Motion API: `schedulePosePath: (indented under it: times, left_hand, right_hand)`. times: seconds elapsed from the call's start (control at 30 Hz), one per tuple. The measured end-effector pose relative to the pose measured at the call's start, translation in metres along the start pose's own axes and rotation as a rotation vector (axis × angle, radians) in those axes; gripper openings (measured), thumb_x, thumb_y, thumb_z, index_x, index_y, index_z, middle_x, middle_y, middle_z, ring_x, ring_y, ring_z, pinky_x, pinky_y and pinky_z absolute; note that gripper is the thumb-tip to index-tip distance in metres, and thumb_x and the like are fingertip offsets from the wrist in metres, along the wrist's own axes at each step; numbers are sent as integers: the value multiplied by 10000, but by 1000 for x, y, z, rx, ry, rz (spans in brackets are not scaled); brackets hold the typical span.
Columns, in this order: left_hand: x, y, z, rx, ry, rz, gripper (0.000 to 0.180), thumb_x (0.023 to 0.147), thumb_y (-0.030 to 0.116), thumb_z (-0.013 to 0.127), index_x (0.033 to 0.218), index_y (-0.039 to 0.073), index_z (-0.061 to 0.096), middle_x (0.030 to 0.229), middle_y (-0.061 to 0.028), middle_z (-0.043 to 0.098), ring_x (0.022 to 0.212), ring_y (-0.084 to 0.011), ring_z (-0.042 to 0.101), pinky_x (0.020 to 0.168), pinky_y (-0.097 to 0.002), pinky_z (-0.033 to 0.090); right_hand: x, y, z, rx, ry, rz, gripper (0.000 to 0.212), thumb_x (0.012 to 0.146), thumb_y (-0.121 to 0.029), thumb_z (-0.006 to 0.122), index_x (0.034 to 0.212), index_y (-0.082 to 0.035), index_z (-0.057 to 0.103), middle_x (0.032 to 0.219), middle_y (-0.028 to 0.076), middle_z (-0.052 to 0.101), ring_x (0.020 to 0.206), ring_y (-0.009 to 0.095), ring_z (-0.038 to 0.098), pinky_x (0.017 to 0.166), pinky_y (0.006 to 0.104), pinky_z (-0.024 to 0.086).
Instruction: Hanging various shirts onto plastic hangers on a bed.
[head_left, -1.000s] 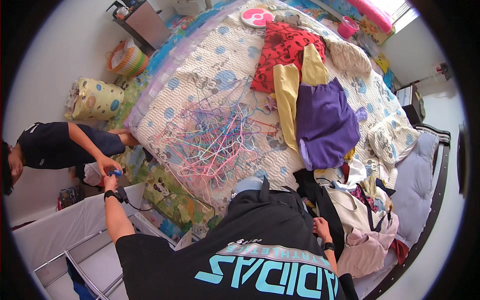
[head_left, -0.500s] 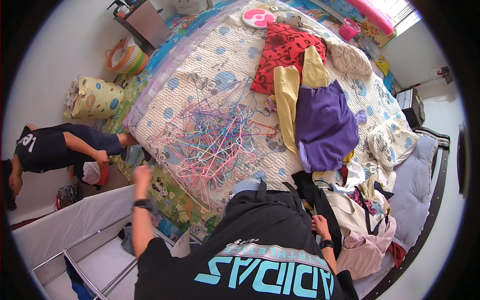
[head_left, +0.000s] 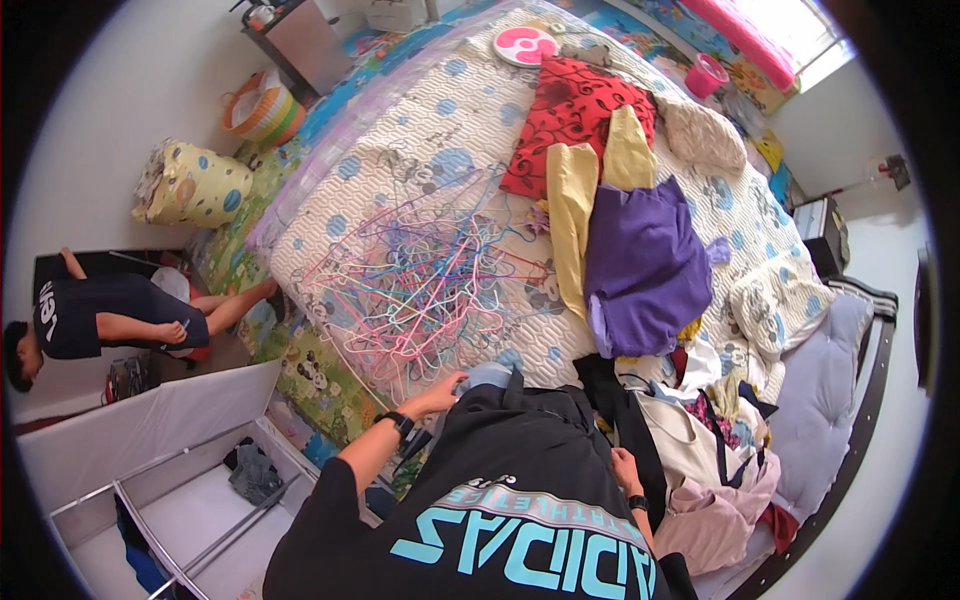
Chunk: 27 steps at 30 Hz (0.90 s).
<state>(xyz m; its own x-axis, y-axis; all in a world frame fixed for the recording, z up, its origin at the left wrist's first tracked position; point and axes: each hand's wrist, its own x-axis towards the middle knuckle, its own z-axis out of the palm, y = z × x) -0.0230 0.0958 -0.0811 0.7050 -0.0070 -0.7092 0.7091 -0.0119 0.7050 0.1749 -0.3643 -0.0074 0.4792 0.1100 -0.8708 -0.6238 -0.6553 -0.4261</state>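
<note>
My left hand point(head_left: 437, 395) bends in at the front edge of the bed, its fingers drawn together beside a light blue cloth point(head_left: 488, 374). What those fingers pinch, if anything, is too small to tell. Black cloth with a strap point(head_left: 515, 398) lies across my front. At its right side my right hand point(head_left: 627, 470) is curled closed next to a long black garment point(head_left: 638, 435); its grip is partly hidden. A tangled heap of thin plastic hangers point(head_left: 430, 285), pink, blue and white, spreads over the bed just beyond my left hand.
A purple garment point(head_left: 645, 265), yellow trousers point(head_left: 570, 210) and a red cushion point(head_left: 560, 120) lie further up the bed. Mixed clothes point(head_left: 720, 490) pile at right. A metal-framed fabric bin point(head_left: 190, 500) stands lower left. Another person point(head_left: 120, 315) sits at left.
My left hand has swung right, from over the floor to the light blue cloth. My right hand has shifted slightly. The other person has leaned back, with an arm moved and a leg stretched out.
</note>
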Motion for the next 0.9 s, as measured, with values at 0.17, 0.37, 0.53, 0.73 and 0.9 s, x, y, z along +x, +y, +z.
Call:
schedulePosePath:
  times: [0.17, 0.37, 0.53, 0.73, 0.9]
  left_hand:
    - [11, 29, -15, 235, -203, 96, 776, 810, 233, 744, 1461, 85, 348, 1450, -198, 440, 1335, -329, 447, 1053, -403, 406]
    - [17, 24, 3, 345, 1, 170, 614, 743, 116, 692, 1315, 76, 471, 1212, -238, 556, 1124, -391, 556, 904, -454, 457]
    - [37, 45, 25, 574, 289, 51, 430, 730, 61, 648, 1150, 52, 555, 1084, -222, 617, 991, -403, 608, 826, -466, 479]
    - [11, 20, 4, 332, 341, 305, 271, 738, 60, 623, 1008, 50, 601, 905, -155, 654, 857, -334, 647, 722, -426, 522]
    - [-36, -26, -64, -26, 344, 170, 181, 801, 129, 632, 958, 40, 651, 939, -149, 690, 867, -295, 670, 760, -387, 529]
  right_hand:
    - [7, 12, -8, 39, 28, -36, 170, 959, -183, 593, 1037, -34, 619, 762, 9, 574, 584, 80, 520, 492, 225, 442]
    - [5, 4, -6, -41, 20, -166, 197, 978, -188, 575, 1036, -10, 636, 810, 24, 607, 643, 91, 549, 561, 247, 467]
    - [9, 29, -12, -168, -6, -176, 285, 987, -204, 556, 1073, 52, 650, 961, 66, 676, 871, 123, 600, 785, 261, 477]
    - [6, 43, -25, -223, -7, -190, 302, 991, -234, 544, 1077, 33, 654, 928, 51, 671, 788, 103, 582, 686, 253, 472]
    - [-18, 17, -26, -216, 6, -81, 290, 992, -241, 541, 1086, 6, 660, 900, 32, 656, 727, 73, 547, 612, 236, 442]
